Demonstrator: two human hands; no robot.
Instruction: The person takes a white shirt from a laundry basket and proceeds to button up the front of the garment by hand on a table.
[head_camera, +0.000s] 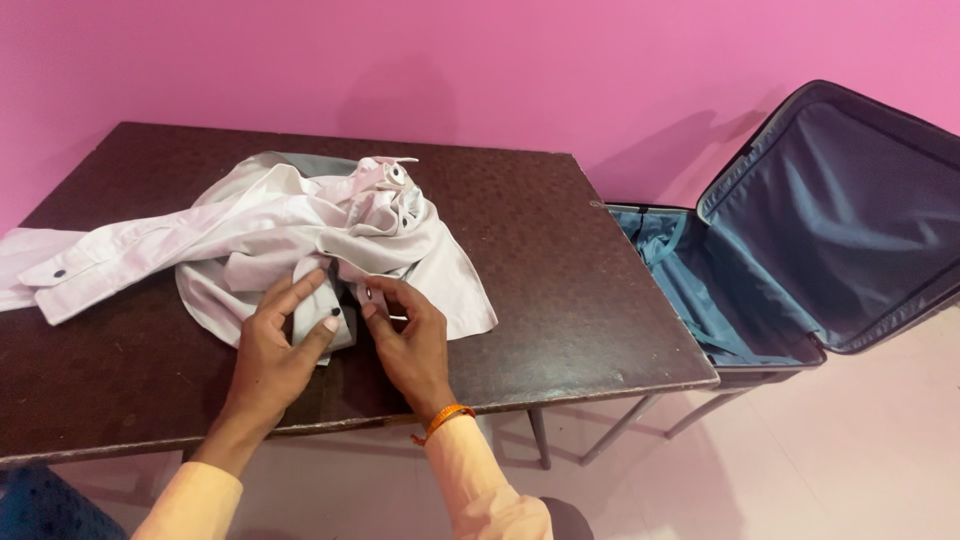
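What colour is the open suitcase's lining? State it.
Blue-teal lining in the suitcase, seen best in the head view.

Even, fairly bright indoor light here, soft and coming from above. My own shadow falls faintly on the pink wall, and the open suitcase throws a softer one beside it. The dark table shows a dull sheen, no harsh glare. The pale shirt reads slightly washed out. Focus holds; edges bend a little.
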